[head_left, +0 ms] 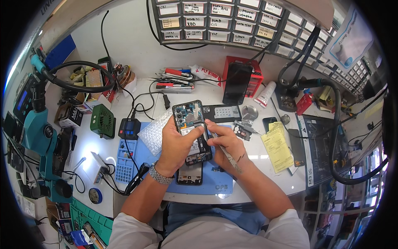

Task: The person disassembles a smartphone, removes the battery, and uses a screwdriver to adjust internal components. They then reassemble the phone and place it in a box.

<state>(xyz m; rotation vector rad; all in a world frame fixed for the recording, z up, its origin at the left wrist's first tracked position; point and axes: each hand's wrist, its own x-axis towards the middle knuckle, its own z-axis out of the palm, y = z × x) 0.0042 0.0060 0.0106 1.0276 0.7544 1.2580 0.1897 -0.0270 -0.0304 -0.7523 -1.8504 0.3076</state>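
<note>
Above blue mat [215, 182]: left hand [178, 143], opened phone [192, 130]; cluttered white bench [124, 54]

Your drawer rack [232, 23] along the bench's back edge carries white handwritten labels. Yellow slips [277, 146] lie right of your hands, near the right edge. A white and red packet [206, 74] lies mid-back. The blue lit screen [21, 100] sits far left; a small meter screen [129, 125] sits left of centre.

Bright, even light floods the white worktop [124, 54], with glare pooling at its left edge. Fisheye distortion bends the rim into black corners; the centre stays sharp.
</note>
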